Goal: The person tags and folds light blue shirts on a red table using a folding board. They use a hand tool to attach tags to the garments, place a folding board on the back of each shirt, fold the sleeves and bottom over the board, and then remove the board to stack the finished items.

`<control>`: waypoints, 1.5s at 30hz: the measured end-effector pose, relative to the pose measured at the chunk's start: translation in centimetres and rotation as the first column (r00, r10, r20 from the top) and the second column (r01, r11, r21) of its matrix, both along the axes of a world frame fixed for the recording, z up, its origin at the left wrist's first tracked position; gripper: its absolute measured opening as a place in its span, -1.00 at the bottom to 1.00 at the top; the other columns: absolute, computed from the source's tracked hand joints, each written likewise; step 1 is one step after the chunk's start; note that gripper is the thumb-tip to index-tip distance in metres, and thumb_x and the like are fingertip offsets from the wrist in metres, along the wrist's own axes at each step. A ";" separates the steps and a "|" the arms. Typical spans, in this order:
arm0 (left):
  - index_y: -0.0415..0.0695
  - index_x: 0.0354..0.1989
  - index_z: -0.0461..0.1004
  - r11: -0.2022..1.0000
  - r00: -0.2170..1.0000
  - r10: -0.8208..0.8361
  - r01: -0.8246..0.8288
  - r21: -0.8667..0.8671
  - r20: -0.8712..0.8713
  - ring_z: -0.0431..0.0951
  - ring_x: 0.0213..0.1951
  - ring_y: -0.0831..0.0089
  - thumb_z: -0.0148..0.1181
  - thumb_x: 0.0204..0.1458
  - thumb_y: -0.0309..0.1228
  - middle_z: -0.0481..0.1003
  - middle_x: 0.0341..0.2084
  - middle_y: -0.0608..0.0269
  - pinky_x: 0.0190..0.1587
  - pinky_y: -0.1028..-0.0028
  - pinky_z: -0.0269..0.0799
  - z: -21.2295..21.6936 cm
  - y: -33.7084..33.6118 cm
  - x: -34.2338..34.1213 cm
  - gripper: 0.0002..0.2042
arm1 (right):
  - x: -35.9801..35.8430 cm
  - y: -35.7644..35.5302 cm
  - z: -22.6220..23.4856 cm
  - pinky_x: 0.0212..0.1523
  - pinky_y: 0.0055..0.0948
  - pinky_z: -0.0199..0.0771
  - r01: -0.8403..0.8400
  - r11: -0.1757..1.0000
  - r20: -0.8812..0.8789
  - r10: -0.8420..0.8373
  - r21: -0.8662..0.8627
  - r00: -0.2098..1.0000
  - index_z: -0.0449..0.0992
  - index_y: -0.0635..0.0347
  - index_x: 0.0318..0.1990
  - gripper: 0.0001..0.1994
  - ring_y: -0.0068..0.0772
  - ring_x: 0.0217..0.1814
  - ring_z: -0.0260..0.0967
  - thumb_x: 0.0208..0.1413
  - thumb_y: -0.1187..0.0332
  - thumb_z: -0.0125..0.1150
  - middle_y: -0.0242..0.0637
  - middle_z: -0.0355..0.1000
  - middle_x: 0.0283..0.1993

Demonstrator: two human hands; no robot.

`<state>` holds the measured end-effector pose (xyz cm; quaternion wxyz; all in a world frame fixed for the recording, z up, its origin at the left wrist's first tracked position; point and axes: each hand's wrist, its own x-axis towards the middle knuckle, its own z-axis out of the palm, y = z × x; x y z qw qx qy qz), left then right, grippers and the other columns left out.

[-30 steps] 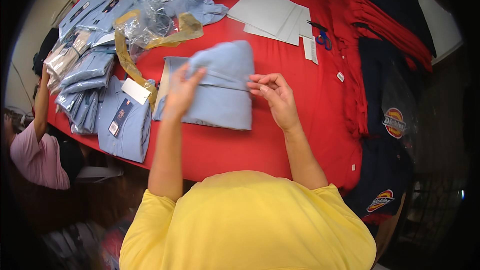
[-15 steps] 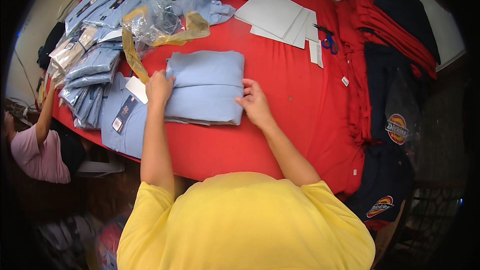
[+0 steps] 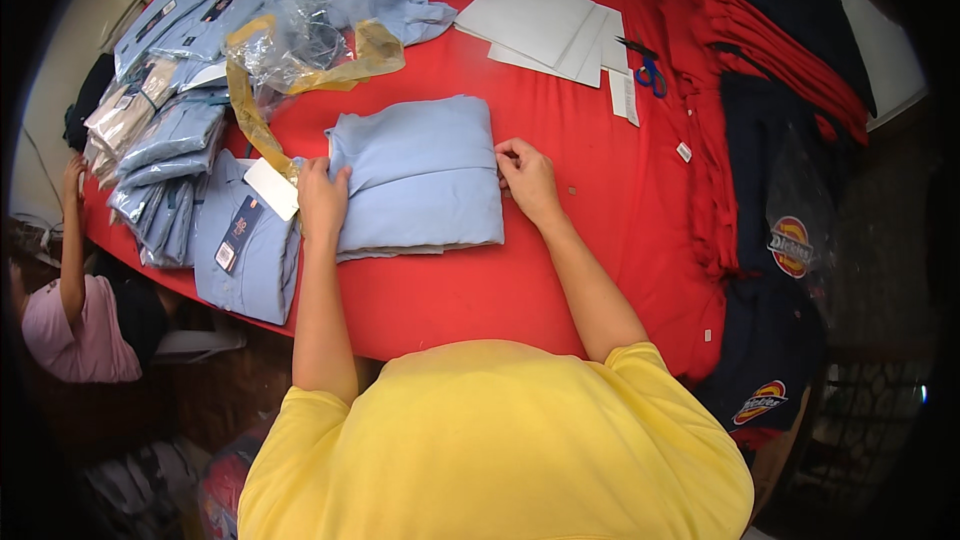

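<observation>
A light blue shirt (image 3: 415,180), folded into a neat rectangle, lies on the red-covered table in front of me. My left hand (image 3: 322,202) grips its left edge, thumb on top. At the opposite edge my right hand (image 3: 532,182) has its fingers curled, fingertips pinched against the cloth; part of that contact is hidden. Just left of my left wrist lies another folded blue shirt (image 3: 248,270) with a dark hang tag (image 3: 238,232) and a white card (image 3: 272,188).
Bagged blue shirts (image 3: 172,135) are stacked at the left, near clear plastic with yellow tape (image 3: 365,58). White boards (image 3: 545,25) and blue-handled scissors (image 3: 651,77) lie farther back. Red and navy garments (image 3: 770,190) line the right edge. A person in pink (image 3: 78,330) is at far left.
My right hand has shifted a little to the right, and the folded shirt's right side is drawn out with it. My left hand stays at the left edge. The whole view has shifted slightly.
</observation>
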<state>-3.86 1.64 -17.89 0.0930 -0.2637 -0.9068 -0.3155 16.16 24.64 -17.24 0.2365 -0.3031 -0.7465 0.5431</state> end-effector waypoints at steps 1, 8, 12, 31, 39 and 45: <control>-0.38 -0.17 0.47 0.997 1.000 -0.002 0.003 0.083 -0.013 0.46 -0.12 0.03 0.24 0.02 -0.32 0.47 -0.16 -0.09 -0.04 0.23 0.37 -0.8 -0.3 0.1 -0.66 | 0.0 -0.2 0.0 -0.50 -0.54 0.44 -0.003 1.000 -0.024 0.003 -0.006 1.000 0.50 0.31 -0.22 -0.87 -0.56 -0.52 0.44 0.17 0.42 0.11 -0.33 0.46 -0.51; -0.38 -0.25 0.51 0.942 0.998 0.010 -0.030 0.334 0.062 0.48 -0.12 0.10 0.25 0.05 -0.28 0.50 -0.15 -0.04 -0.06 0.29 0.37 -1.5 -0.1 0.6 -0.67 | 0.6 -0.6 -0.4 -0.42 -0.44 0.48 0.032 0.996 -0.036 -0.030 0.081 0.999 0.49 0.30 -0.27 -0.88 -0.43 -0.42 0.47 0.14 0.41 0.16 -0.27 0.49 -0.40; -0.38 -0.28 0.50 0.943 0.998 0.014 -0.036 0.330 0.069 0.48 -0.13 0.11 0.24 0.05 -0.30 0.50 -0.16 -0.03 -0.08 0.29 0.37 -1.6 -0.1 0.5 -0.70 | -0.3 0.4 -0.4 -0.35 -0.24 0.48 -0.028 0.829 0.000 0.033 0.558 0.999 0.45 0.30 -0.32 -0.92 -0.10 -0.34 0.47 0.09 0.46 0.15 -0.13 0.47 -0.35; -0.29 -0.30 0.49 0.901 0.990 0.028 -0.086 0.425 0.141 0.53 -0.39 0.32 0.19 0.08 -0.43 0.52 -0.41 0.09 -0.30 0.39 0.44 -1.7 -0.1 1.0 -0.84 | 4.0 -3.5 1.5 -0.25 -0.50 0.41 -0.026 0.970 -0.103 0.001 -0.242 0.995 0.34 0.28 0.03 -0.65 -0.51 -0.29 0.37 0.08 0.50 0.19 -0.23 0.41 -0.23; -0.18 -0.02 0.38 0.944 0.952 -0.259 0.214 0.251 0.161 0.50 -0.36 0.23 0.15 -0.04 -0.66 0.31 -0.10 0.01 -0.20 0.30 0.46 0.8 2.0 8.8 -0.65 | 0.4 4.4 5.4 0.22 -0.03 0.18 -0.158 0.748 0.320 -0.075 0.644 0.944 0.33 0.06 0.21 -0.52 -0.11 0.28 0.18 0.09 0.41 0.16 -0.21 0.21 0.32; -0.27 -0.06 0.46 0.917 0.850 -0.391 0.329 0.224 0.353 0.55 -0.32 0.29 0.19 -0.03 -0.62 0.30 -0.13 0.04 -0.15 0.36 0.47 1.2 2.3 13.7 -0.69 | -2.3 0.1 1.8 0.33 0.39 -0.36 -0.262 0.502 0.422 -0.235 0.824 0.876 0.20 -0.09 0.33 -0.40 0.08 0.50 -0.21 0.19 -0.09 -0.05 -0.17 -0.05 0.46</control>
